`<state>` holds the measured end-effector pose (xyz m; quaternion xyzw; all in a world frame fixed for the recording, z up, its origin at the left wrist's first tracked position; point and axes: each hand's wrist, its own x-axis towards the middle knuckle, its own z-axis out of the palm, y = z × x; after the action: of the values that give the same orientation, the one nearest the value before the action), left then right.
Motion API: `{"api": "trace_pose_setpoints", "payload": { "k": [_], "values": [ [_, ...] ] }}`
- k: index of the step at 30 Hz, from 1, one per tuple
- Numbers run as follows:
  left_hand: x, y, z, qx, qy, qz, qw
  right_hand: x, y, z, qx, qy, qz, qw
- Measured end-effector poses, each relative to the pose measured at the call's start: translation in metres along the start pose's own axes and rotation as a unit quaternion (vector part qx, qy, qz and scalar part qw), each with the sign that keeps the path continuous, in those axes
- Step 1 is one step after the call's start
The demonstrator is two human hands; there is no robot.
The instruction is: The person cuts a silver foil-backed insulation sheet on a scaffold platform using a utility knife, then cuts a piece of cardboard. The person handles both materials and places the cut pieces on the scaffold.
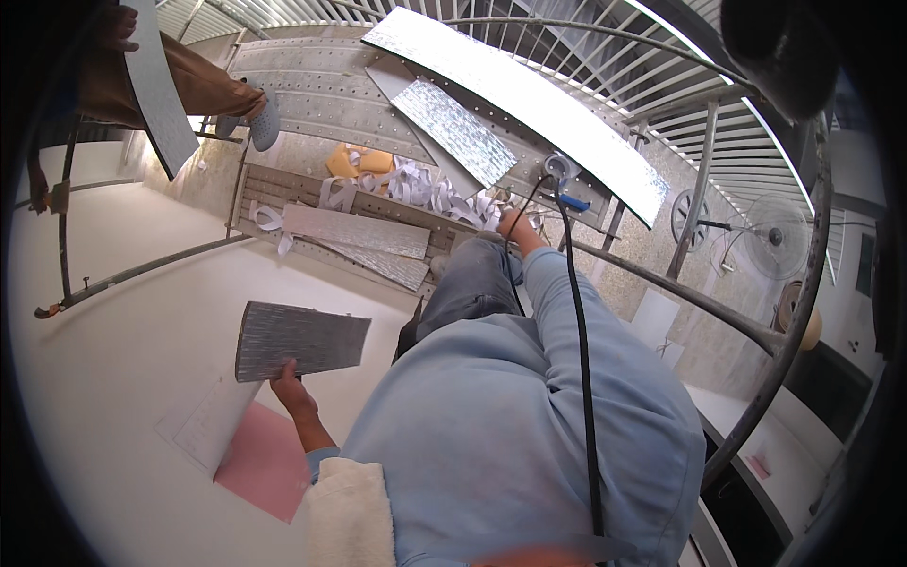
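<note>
My left hand (290,375) grips the lower edge of a short grey panel piece (307,340) with a streaked, foil-like face, raised to my left. My right hand (515,227) reaches forward past my knee, low over the near scaffold plank. Its fingers look closed, but what they hold, if anything, is too small to make out. Beside it lies a heap of curled white peeled strips (439,197). A black cable (581,350) runs down over my right side and loops near that hand.
Cut panel pieces (354,231) lie on the perforated plank (274,184). Longer silvery panels (529,85) rest on the far plank with a tape roll (559,168) and a blue-handled tool (574,202). Scaffold rails (680,288) surround me. Another person holds a long panel (161,90) at far left.
</note>
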<state>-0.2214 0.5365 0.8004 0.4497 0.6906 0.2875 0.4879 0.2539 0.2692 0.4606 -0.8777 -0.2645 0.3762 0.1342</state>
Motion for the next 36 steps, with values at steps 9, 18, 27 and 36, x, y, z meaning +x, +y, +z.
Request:
{"api": "trace_pose_setpoints", "payload": {
  "k": [9, 18, 27, 36],
  "values": [
    [-0.028, -0.011, 0.035, 0.09, -0.074, 0.0, 0.993, -0.018, 0.133, -0.04, -0.083, 0.063, 0.223, 0.969],
    [-0.027, -0.042, 0.06, 0.146, 0.022, -0.048, 0.988, 0.028, 0.228, -0.038, -0.212, 0.16, 0.014, 0.964],
    [-0.067, -0.044, 0.105, 0.122, 0.008, 0.014, 0.992, 0.022, 0.208, -0.066, -0.237, 0.074, 0.046, 0.968],
    [-0.101, -0.006, 0.064, -0.018, 0.055, 0.06, 0.997, -0.024, 0.185, -0.091, -0.08, 0.009, -0.039, 0.996]
  ]
}}
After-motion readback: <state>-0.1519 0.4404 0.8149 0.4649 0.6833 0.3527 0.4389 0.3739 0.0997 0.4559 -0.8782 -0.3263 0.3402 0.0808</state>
